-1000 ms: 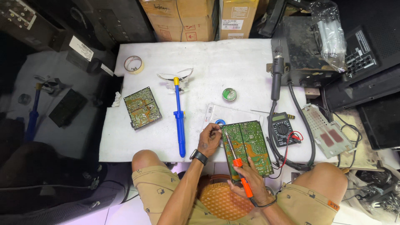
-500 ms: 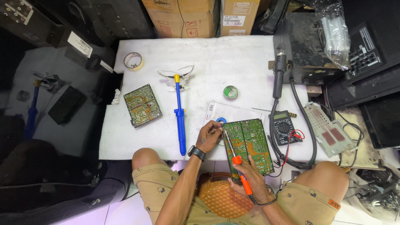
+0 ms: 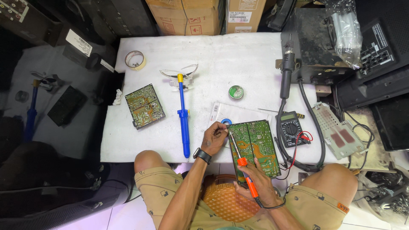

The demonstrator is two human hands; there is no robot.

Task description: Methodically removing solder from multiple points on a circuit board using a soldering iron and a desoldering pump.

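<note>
An orange-handled soldering iron point(image 3: 243, 164) is gripped in the right hand point(image 3: 255, 185), fingers wrapped around its handle, above an orange woven basket point(image 3: 223, 200) between the knees. Its tip is laid against the upper left corner of a green circuit board point(image 3: 255, 147) at the table's near edge. That corner is pinched by the left hand point(image 3: 214, 138), fingers pressed together. Beside it lie a blue desoldering pump point(image 3: 183, 119) and a multimeter point(image 3: 291, 127). Farther off, a second circuit board point(image 3: 145, 105), a solder tin point(image 3: 235, 92), safety glasses point(image 3: 179, 72) and a tape roll point(image 3: 135, 59) are seen.

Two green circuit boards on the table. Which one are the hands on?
The larger circuit board at the table's near edge, under the soldering iron. The smaller board lies untouched, left of the blue desoldering pump.
</note>
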